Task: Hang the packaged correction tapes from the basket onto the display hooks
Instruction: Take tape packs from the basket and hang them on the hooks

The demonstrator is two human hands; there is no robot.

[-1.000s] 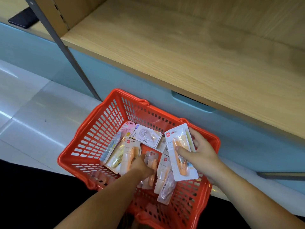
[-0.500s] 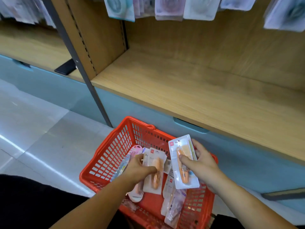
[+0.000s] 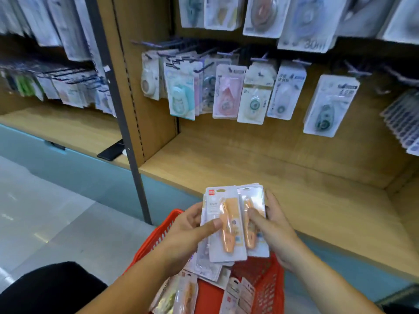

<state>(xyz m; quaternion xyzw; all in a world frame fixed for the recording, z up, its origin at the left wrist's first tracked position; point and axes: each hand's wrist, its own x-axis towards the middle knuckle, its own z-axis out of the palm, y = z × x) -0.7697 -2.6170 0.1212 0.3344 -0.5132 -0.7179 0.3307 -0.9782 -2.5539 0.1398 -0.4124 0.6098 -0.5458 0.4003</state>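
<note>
Correction tapes [image 3: 226, 223] sit in a small stack between your two hands, just above the basket [image 3: 269, 288], where more packs lie loose. In the head view, your left hand [image 3: 188, 225] pinches the stack, thumb across its face and fingers behind. Your right hand [image 3: 274, 225] grips the overlapping packs beside it the same way. You seem to be gathering, with none of these hung yet. Next, single out one pack and line its hole up with a display hook [image 3: 158, 44], well above and beyond your hands.
</note>
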